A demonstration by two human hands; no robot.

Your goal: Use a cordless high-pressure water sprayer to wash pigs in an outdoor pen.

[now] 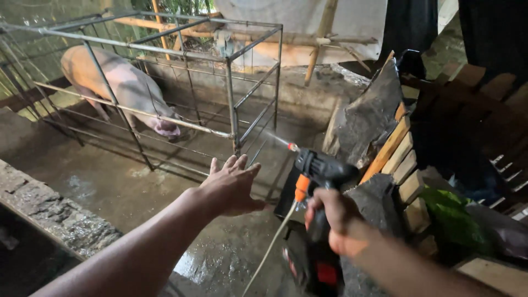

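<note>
My right hand (335, 220) grips a black and orange spray gun (318, 170) with a pale hose (272, 247) hanging from it. Its nozzle points toward a metal cage (231, 88), and a thin jet of water leaves the tip. My left hand (234, 184) is stretched out in front of me, fingers apart, holding nothing, above the wet concrete floor (132, 187). Inside the cage stands a pink pig (118, 82), head down near the bars.
A rough stone ledge (49, 212) runs along the lower left. Stacked wooden planks (404, 159) and dark sheeting (363, 118) pile up on the right. A concrete trough wall (308, 93) and bamboo poles (322, 33) stand behind the cage.
</note>
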